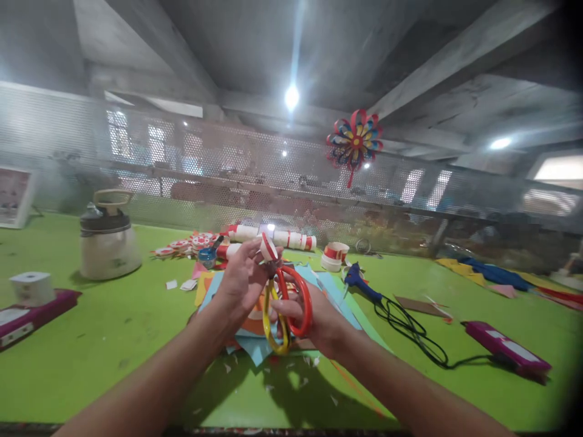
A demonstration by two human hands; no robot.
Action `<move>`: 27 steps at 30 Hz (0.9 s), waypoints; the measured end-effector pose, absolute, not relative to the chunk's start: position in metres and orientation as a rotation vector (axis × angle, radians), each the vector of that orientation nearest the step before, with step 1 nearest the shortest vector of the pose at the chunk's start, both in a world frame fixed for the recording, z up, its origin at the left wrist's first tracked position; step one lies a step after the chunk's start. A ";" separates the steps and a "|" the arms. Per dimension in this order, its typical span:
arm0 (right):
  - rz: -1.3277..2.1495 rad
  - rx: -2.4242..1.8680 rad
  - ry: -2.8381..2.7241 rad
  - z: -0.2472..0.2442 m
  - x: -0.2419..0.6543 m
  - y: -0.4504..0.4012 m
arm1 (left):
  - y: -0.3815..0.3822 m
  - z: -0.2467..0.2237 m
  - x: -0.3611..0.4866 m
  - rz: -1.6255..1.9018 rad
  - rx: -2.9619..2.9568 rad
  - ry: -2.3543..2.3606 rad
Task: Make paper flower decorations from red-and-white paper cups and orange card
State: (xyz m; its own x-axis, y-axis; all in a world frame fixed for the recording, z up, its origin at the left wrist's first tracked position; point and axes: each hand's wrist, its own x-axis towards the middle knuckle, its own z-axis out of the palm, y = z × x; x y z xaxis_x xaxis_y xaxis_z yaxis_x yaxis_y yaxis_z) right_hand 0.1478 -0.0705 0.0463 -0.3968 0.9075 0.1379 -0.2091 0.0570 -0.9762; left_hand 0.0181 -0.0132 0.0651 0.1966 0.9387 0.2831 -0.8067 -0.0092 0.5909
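Observation:
My left hand pinches a small red-and-white paper piece, curved or round in outline, above the middle of the table. Just below it, my right hand is closed on scissors with one red and one yellow handle loop. The scissors' blades sit close under the paper piece; whether they touch it I cannot tell. Beneath both hands lies a stack of coloured paper, light blue on top with an orange patterned part. My hands cover much of it.
A blue glue gun with a black cord lies right of the paper, near a purple power strip. Red-and-white paper rolls and rings stand behind. A jug is at left. Paper scraps litter the green table.

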 end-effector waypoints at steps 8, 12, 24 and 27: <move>1.541 -0.628 -1.410 0.040 0.160 -0.063 | -0.019 0.072 0.003 1.286 0.828 0.105; 1.481 -0.664 -1.475 0.036 0.191 -0.059 | -0.013 0.065 -0.008 1.266 0.828 0.212; 0.935 -1.144 -1.997 0.047 0.227 -0.082 | 0.001 0.041 -0.004 1.255 0.892 0.425; 0.632 -1.278 -2.009 0.035 0.225 -0.072 | -0.001 0.036 -0.004 1.247 0.864 0.465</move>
State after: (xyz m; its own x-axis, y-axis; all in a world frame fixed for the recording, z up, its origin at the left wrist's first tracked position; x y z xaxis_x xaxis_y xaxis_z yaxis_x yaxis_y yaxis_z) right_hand 0.2255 -0.0724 0.0355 -0.2997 0.9136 0.2746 0.5917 0.4039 -0.6977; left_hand -0.0037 -0.0011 0.0364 0.2856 0.9479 0.1414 -0.6234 0.0717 0.7786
